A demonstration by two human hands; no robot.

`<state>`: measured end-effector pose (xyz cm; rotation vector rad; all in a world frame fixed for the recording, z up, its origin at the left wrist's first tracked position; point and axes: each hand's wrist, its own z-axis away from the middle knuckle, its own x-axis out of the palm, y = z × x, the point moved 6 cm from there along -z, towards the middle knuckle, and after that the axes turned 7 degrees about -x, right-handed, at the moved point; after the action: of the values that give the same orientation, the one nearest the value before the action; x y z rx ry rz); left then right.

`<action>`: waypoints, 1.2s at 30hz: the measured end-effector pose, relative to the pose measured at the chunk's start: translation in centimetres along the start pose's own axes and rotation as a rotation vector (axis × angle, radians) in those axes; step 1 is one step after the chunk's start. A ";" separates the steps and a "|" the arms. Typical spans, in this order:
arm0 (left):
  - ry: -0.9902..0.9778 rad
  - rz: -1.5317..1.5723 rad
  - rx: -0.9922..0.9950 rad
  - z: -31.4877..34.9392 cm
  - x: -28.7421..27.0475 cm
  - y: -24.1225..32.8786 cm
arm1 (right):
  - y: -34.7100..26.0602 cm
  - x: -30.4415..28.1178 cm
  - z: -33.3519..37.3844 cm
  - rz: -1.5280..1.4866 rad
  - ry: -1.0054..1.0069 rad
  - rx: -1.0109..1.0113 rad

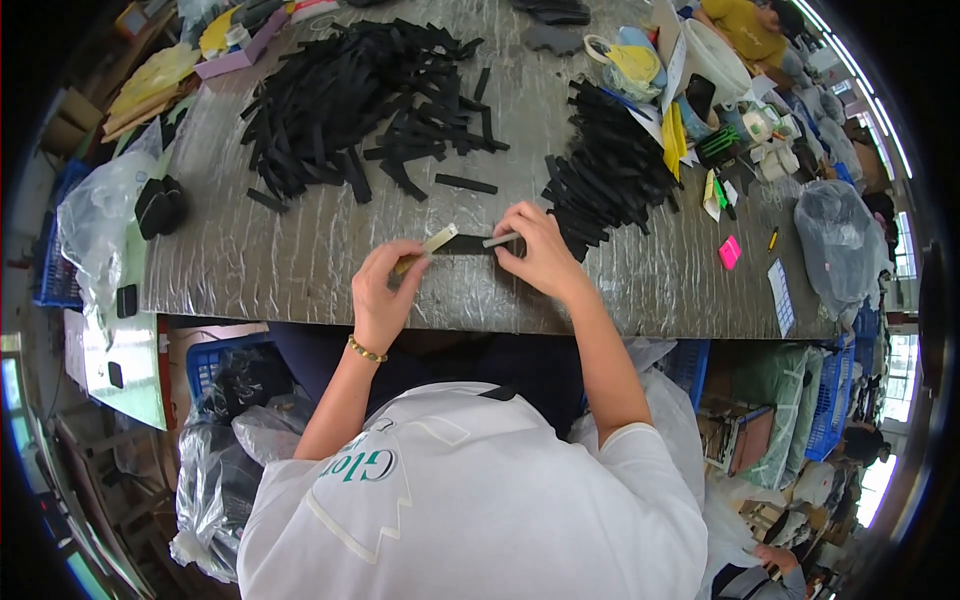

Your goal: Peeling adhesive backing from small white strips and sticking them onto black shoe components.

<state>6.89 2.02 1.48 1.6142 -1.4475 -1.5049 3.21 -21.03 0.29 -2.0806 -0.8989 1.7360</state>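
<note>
A short black fabric strip (466, 245) lies crosswise on the table close in front of me. My left hand (383, 285) is closed on a narrow pale-yellow piece, like a short ruler (440, 238), whose end rests at the strip's left end. My right hand (545, 252) pinches a slim grey stick (500, 239) at the strip's right end; its exact kind is too small to tell. Beyond my hands lies one loose black strip (466, 184). A big tangled heap of black strips (330, 105) spreads farther off, and a neater stack (615, 165) sits right of my right hand.
The table (300, 270) has a wrinkled clear covering. On its right lie a pink piece (729, 252), a bagged bundle (838, 240) and a white card (780, 298). Tape, tools and a phone crowd the back right. A person in yellow (745, 30) is at the far right.
</note>
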 end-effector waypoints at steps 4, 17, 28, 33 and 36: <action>-0.158 -0.013 0.130 0.2 2.2 1.4 | -1.7 -0.3 3.2 -0.053 -0.069 0.072; -0.118 0.088 0.089 0.4 2.8 2.1 | -0.4 0.0 4.3 -0.090 0.095 0.101; -0.335 -0.107 0.266 1.8 6.1 1.9 | -1.6 -0.4 7.0 -0.154 0.107 0.149; -0.339 -0.104 0.351 1.6 7.1 2.2 | -1.8 0.8 8.1 -0.016 0.193 0.171; -0.400 -0.132 0.318 2.0 7.4 1.8 | -2.7 0.9 8.2 0.060 0.321 0.177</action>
<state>3.14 -4.68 -0.33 1.6786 -1.9098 -1.8254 -5.28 -19.82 -0.73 -2.1990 -0.5731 1.3935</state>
